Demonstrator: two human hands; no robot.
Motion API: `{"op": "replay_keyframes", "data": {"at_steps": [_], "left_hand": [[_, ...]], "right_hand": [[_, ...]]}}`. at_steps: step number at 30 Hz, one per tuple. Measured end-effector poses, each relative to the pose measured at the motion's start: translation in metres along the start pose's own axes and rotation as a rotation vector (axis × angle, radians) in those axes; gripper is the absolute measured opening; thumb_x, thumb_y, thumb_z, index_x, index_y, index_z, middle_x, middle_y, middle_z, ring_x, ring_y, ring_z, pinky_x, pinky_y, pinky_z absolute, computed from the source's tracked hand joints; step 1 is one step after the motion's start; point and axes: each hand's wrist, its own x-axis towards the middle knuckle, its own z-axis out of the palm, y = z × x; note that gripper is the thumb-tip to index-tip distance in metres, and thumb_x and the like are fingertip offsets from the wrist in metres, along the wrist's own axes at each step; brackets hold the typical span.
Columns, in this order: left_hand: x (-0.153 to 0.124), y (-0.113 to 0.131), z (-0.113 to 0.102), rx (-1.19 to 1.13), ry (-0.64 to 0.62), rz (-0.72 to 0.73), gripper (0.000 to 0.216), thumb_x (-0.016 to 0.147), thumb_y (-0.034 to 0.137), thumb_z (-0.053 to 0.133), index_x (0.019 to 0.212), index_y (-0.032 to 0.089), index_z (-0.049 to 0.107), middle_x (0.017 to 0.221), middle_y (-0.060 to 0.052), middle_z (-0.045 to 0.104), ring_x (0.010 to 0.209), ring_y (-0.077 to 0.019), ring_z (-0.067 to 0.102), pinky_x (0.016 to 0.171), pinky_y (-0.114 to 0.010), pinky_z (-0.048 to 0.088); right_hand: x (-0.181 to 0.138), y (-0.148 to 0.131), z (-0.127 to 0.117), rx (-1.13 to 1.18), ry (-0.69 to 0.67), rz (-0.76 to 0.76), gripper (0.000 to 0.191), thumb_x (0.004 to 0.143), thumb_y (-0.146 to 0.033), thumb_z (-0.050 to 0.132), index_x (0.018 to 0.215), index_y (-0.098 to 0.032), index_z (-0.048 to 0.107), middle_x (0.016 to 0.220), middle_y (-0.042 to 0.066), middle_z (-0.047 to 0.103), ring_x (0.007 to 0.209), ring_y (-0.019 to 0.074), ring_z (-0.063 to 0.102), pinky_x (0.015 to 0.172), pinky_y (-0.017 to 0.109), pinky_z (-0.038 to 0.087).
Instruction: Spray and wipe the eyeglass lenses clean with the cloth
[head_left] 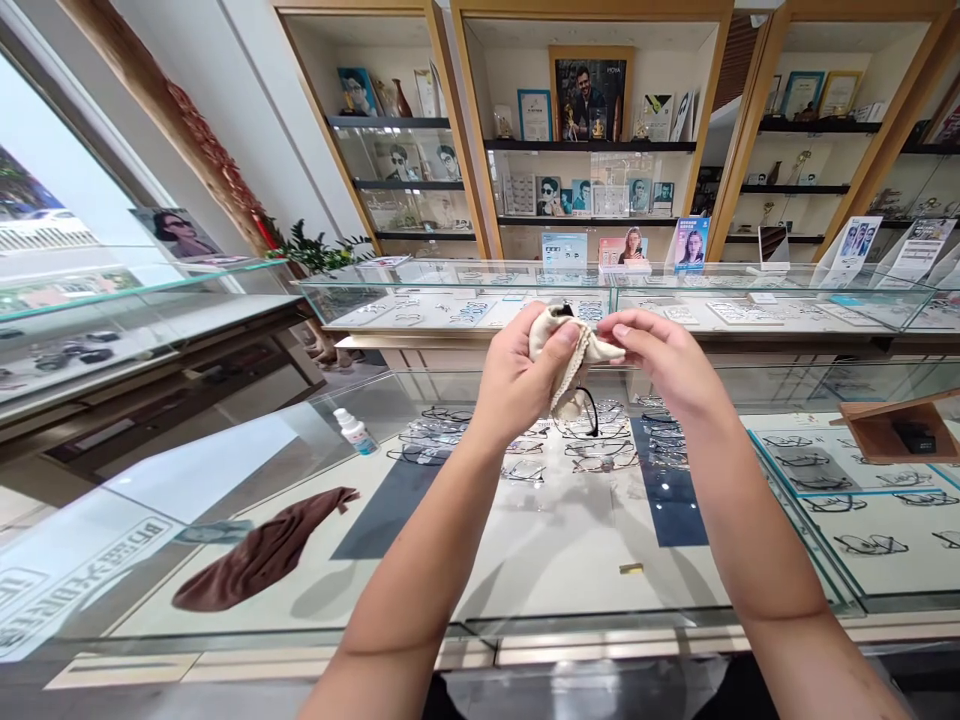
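Observation:
My left hand (517, 375) is closed around a beige cleaning cloth (571, 352) held up above the glass counter (525, 560). A pair of dark-framed glasses (591, 408) is wrapped inside the cloth, with only part of the frame showing below it. My right hand (660, 355) pinches the right end of the cloth between thumb and fingers. Both hands meet in mid-air, over the rows of glasses inside the display case.
A brown cloth (262, 552) lies on the glass at the left. A small spray bottle (354, 431) lies on its side beyond it. A wooden stand (900, 432) sits at the right edge. More glass cases and shelves with pictures stand behind.

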Motion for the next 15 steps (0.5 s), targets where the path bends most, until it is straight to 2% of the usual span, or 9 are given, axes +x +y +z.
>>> {"op": "replay_keyframes", "data": {"at_steps": [4, 10, 15], "left_hand": [[-0.002, -0.001, 0.003, -0.103, -0.1, -0.078, 0.041, 0.088, 0.061, 0.075, 0.085, 0.022, 0.065, 0.07, 0.0, 0.058, 0.06, -0.0125, 0.05, 0.055, -0.026, 0.041], [-0.005, 0.0, 0.011, -0.062, -0.064, -0.044, 0.043, 0.088, 0.063, 0.074, 0.085, 0.021, 0.065, 0.072, 0.0, 0.058, 0.062, -0.0121, 0.049, 0.056, -0.026, 0.039], [-0.004, 0.001, 0.013, -0.093, -0.078, -0.066, 0.043, 0.089, 0.063, 0.073, 0.088, 0.021, 0.065, 0.074, 0.0, 0.06, 0.063, -0.013, 0.052, 0.057, -0.027, 0.042]], "right_hand": [[0.003, 0.006, 0.005, 0.062, -0.042, 0.007, 0.029, 0.075, -0.048, 0.085, 0.086, -0.023, 0.075, 0.093, 0.002, 0.073, 0.087, 0.0165, 0.062, 0.081, 0.031, 0.051], [0.006, 0.016, 0.011, 0.243, -0.076, 0.154, 0.033, 0.072, -0.048, 0.089, 0.084, -0.022, 0.073, 0.08, -0.001, 0.067, 0.075, 0.0134, 0.058, 0.074, 0.029, 0.05], [0.007, 0.019, 0.013, 0.307, -0.112, 0.197, 0.027, 0.072, -0.039, 0.089, 0.085, -0.023, 0.072, 0.081, 0.0, 0.067, 0.075, 0.0135, 0.058, 0.073, 0.028, 0.051]]}}
